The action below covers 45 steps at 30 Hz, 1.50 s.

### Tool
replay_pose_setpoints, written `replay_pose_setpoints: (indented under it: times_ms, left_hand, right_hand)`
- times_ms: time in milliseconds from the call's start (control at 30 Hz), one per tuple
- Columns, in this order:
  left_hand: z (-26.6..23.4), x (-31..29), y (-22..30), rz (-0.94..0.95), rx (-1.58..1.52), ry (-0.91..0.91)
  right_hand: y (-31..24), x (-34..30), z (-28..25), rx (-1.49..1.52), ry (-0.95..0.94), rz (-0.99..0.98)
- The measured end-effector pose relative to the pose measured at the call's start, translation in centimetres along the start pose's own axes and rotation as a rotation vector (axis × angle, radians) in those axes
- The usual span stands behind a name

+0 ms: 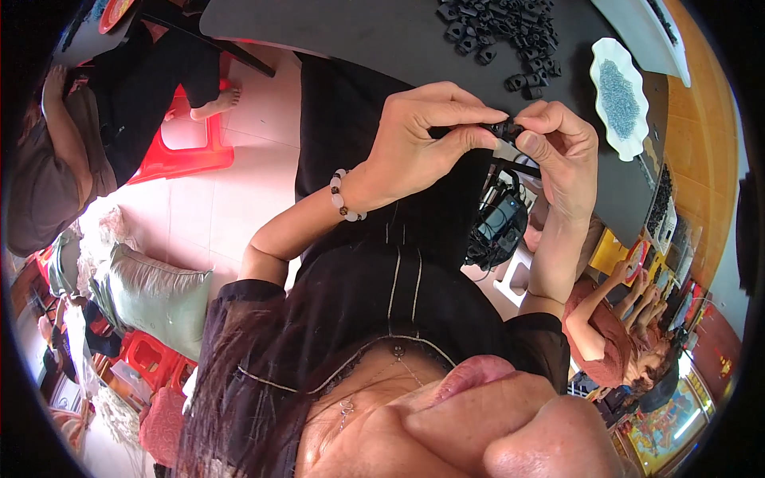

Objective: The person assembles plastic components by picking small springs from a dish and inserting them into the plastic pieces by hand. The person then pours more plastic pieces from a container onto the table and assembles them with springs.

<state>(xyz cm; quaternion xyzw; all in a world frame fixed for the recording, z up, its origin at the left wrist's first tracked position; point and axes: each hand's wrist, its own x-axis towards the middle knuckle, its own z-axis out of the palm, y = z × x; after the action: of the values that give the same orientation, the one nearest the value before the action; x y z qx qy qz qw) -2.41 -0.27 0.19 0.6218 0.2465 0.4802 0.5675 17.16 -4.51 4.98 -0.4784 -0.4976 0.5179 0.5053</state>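
Note:
A small black plastic part (504, 128) is pinched between the fingertips of both hands, in front of my body by the table edge. My left hand (426, 139), with a bead bracelet at its wrist, grips it from the left between thumb and forefinger. From the other side, the thumb and bent fingers of my right hand (564, 151) close on it. The fingertips hide much of the part, so its exact kind does not show. Beyond the hands, a heap of similar black plastic parts (510, 32) lies on the dark table (351, 28).
Right of my hands stands a white wavy-edged dish (599, 88) with many tiny grey-blue pieces (619, 95). A white tray (637, 28) lies farther back. At left a person sits near a red stool (187, 155); others work at right. A stuffed sack (155, 295) rests on the floor.

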Motion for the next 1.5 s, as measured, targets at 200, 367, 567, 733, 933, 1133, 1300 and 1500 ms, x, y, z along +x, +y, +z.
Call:
replay_pose_setpoints:
  times_ms: [200, 367, 567, 733, 933, 1133, 1300, 1500]
  left_hand:
    - [-0.1, -0.1, -0.1, 0.040, 0.075, 0.001]
    - [0.2, -0.3, 0.0, 0.052, 0.098, 0.012]
    - [1.0, -0.8, 0.0, 0.151, 0.153, 0.070]
    - [1.2, -1.3, -0.2, 0.202, 0.226, 0.068]
    - [1.1, -0.9, 0.0, 0.403, 0.407, 0.059]
    - [0.9, -0.3, -0.3, 0.442, 0.441, 0.093]
    - [0.6, 0.6, 1.4, 0.304, 0.262, 0.059]
    - [0.4, 1.6, 2.3, 0.422, 0.311, 0.040]
  right_hand:
    - [0.2, -0.1, -0.2, -0.018, -0.025, 0.035]
    - [-0.4, -0.3, -0.1, -0.035, -0.017, 0.090]
    - [0.3, -0.8, 0.2, -0.036, 0.005, 0.076]
    - [0.0, -1.2, 0.5, -0.045, 0.030, 0.130]
    - [-0.8, -1.3, 1.1, -0.043, 0.037, 0.162]
    - [0.3, -0.3, 0.6, -0.041, 0.013, 0.144]
    - [-0.4, 0.0, 0.1, 0.105, -0.101, 0.094]
    - [-0.9, -0.3, 0.6, 0.177, -0.211, 0.036]
